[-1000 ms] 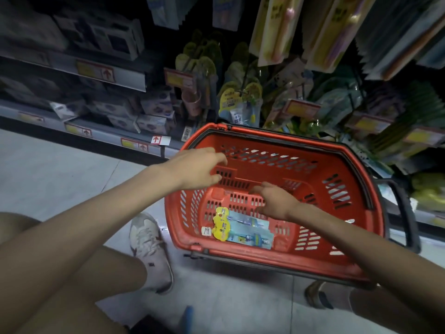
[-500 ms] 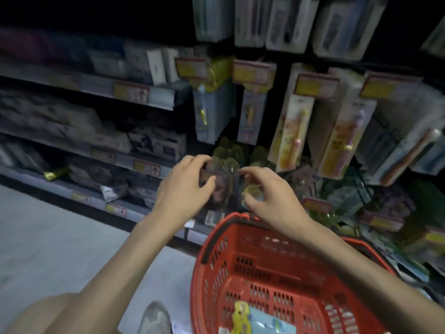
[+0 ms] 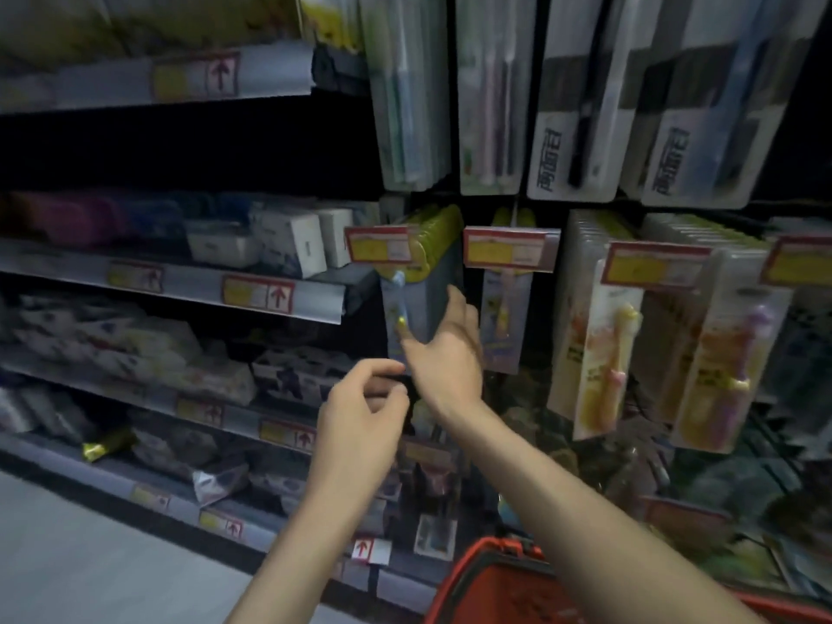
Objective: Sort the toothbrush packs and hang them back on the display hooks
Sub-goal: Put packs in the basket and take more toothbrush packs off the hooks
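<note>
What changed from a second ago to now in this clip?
Both hands rose out of the red basket. The right hand now reaches the hanging blue toothbrush packs, fingers straight against them; the left hand hovers just below, fingers curled, contents unclear. The view lifted too. The red basket and hanging packs stayed put.

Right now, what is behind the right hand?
Blue packs hanging under a price tag. The right hand covers their lower right part; whether it grips one cannot be seen.
</note>
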Demonstrator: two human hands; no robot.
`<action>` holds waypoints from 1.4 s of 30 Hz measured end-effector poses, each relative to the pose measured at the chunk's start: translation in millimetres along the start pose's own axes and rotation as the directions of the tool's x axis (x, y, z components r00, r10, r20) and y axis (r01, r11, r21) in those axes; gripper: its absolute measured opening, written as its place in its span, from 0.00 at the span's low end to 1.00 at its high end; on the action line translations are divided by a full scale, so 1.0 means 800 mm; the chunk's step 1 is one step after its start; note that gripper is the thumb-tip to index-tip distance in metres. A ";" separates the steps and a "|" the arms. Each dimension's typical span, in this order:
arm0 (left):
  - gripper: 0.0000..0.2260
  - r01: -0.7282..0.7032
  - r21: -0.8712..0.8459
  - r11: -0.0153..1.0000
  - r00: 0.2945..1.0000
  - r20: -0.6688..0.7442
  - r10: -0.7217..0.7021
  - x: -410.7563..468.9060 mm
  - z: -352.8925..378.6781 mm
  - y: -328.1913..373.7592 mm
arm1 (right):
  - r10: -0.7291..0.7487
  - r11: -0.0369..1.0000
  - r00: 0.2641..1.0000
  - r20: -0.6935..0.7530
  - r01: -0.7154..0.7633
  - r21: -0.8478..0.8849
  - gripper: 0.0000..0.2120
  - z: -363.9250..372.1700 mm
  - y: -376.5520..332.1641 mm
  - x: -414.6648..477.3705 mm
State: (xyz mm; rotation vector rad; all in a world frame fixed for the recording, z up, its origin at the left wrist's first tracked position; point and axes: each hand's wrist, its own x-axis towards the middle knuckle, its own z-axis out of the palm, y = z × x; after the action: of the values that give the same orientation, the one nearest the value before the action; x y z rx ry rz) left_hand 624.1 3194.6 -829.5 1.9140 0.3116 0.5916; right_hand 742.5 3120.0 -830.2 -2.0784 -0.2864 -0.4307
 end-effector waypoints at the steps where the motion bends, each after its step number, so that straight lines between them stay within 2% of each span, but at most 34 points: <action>1: 0.09 -0.015 -0.006 1.000 1.000 -0.021 0.015 0.004 0.000 0.000 | -0.006 1.000 1.000 -0.022 0.006 0.006 0.37 0.006 0.003 0.002; 6: 0.14 -0.035 -0.095 0.995 0.994 -0.106 0.025 0.024 0.013 0.006 | -0.047 0.995 0.992 -0.118 0.056 0.079 0.28 0.023 0.011 -0.002; 10: 0.15 -0.071 -0.067 0.995 0.986 -0.158 0.059 0.030 0.026 0.017 | -0.081 0.994 0.989 -0.127 0.090 0.066 0.26 0.029 0.013 -0.006; 15: 0.12 -0.077 -0.056 0.996 0.963 -0.264 0.060 0.041 0.028 0.029 | -0.069 0.981 0.994 -0.090 0.084 0.176 0.27 0.029 0.010 -0.011; 19: 0.14 -0.063 -0.069 0.996 0.961 -0.273 0.042 0.054 0.032 0.035 | -0.049 0.990 0.984 -0.171 0.071 0.124 0.26 0.034 0.005 -0.014; 23: 0.13 -0.072 -0.107 0.992 0.958 -0.284 0.039 0.061 0.038 0.039 | 0.002 0.981 0.998 -0.065 0.011 0.193 0.26 0.032 0.007 -0.003; 28: 0.12 -0.058 -0.101 0.993 0.953 -0.301 0.025 0.065 0.039 0.040 | -0.030 0.980 0.992 -0.123 0.053 0.192 0.23 0.032 0.008 -0.002; 30: 0.12 -0.053 -0.108 0.993 0.953 -0.304 0.018 0.066 0.038 0.042 | -0.037 0.975 0.996 -0.087 0.056 0.217 0.22 0.032 0.005 -0.002; 32: 0.12 -0.058 -0.122 0.991 0.952 -0.304 0.018 0.067 0.037 0.044 | -0.024 0.963 0.998 -0.062 0.040 0.267 0.24 0.032 -0.001 -0.001; 37: 0.12 -0.059 -0.132 0.989 0.952 -0.306 0.015 0.066 0.032 0.046 | -0.007 0.964 0.981 -0.194 0.058 0.261 0.31 0.035 -0.007 0.003; 42: 0.12 -0.057 -0.143 0.988 0.955 -0.296 0.013 0.063 0.023 0.048 | 0.045 0.969 0.977 -0.207 0.008 0.248 0.38 0.033 -0.014 0.010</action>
State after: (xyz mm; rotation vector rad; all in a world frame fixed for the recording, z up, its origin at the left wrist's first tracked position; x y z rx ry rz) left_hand 674.6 3188.1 -787.3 1.6883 0.4112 0.9024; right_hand 750.8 3148.6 -830.9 -1.7734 -0.1831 -0.5706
